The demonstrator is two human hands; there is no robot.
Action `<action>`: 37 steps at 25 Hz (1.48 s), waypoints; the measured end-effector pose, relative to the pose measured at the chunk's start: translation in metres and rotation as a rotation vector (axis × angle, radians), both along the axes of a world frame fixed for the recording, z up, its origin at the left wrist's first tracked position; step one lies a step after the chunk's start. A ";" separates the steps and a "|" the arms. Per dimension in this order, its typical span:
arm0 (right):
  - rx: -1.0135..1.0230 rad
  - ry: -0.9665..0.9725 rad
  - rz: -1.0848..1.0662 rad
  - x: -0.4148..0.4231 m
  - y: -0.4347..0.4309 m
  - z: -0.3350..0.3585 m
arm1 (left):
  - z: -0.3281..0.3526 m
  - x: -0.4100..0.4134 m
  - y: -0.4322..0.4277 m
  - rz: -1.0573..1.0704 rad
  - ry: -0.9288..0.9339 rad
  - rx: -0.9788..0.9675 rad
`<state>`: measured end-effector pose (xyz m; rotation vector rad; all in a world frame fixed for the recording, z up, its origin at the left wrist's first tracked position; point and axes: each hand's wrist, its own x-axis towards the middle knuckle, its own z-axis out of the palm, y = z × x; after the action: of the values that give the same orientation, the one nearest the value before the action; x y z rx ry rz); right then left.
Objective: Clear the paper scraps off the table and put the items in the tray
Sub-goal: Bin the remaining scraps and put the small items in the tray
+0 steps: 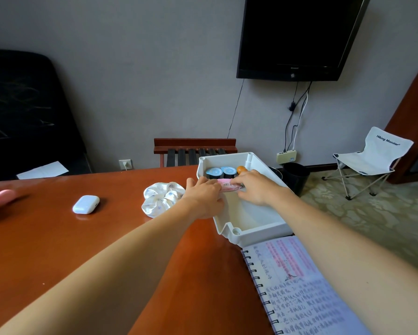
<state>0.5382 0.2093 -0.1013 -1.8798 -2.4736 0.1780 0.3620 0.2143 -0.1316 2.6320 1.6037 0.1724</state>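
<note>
A person's left hand [204, 197] and right hand [256, 187] reach together into a white rectangular plastic tray [237, 234] standing at the right edge of a reddish-brown wooden table [82, 250]. Each hand pinches one end of a pink printed packet [227, 186], held low over the tray's middle; its print is too small to read. At the tray's far end stand two dark cups with blue foil lids [221, 171], side by side, with a small round orange object [241, 169] just to their right. A white satin scrunchie [161, 198] lies on the table just beside the tray's left wall, and a white rounded earbud case [86, 204] lies further left. An open spiral-bound notebook [300, 293] lies at the table's near right corner, against the tray's near end, its pages filled with handwriting and pink highlighting that cannot be read here. On the carpet beyond, a white folding camp chair [370, 160] bears the words "Hiking Monster".
</note>
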 end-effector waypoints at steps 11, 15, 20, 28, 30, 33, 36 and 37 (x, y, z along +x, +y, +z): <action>0.032 0.075 -0.007 -0.022 -0.041 0.033 | 0.021 -0.037 -0.041 0.020 -0.081 0.046; 0.043 0.116 0.005 -0.040 -0.069 0.049 | 0.036 -0.062 -0.068 0.023 -0.099 0.082; 0.078 0.120 0.028 -0.074 -0.098 0.054 | 0.040 -0.105 -0.099 0.062 -0.106 0.095; 0.062 0.160 0.124 -0.148 -0.112 0.027 | 0.016 -0.185 -0.124 0.195 -0.108 0.058; 0.053 0.169 0.127 -0.162 -0.105 0.018 | 0.010 -0.200 -0.124 0.232 -0.113 0.039; 0.042 0.157 0.146 -0.177 -0.094 0.004 | -0.002 -0.218 -0.122 0.257 -0.128 0.026; 0.042 0.164 0.135 -0.187 -0.085 -0.015 | -0.013 -0.232 -0.117 0.268 -0.172 0.044; 0.036 0.191 0.122 -0.190 -0.083 -0.022 | -0.016 -0.235 -0.115 0.269 -0.192 0.048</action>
<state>0.3480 0.1268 -0.1229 -1.6162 -2.4441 0.2985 0.1275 0.0992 -0.1481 2.3356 1.8962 0.4659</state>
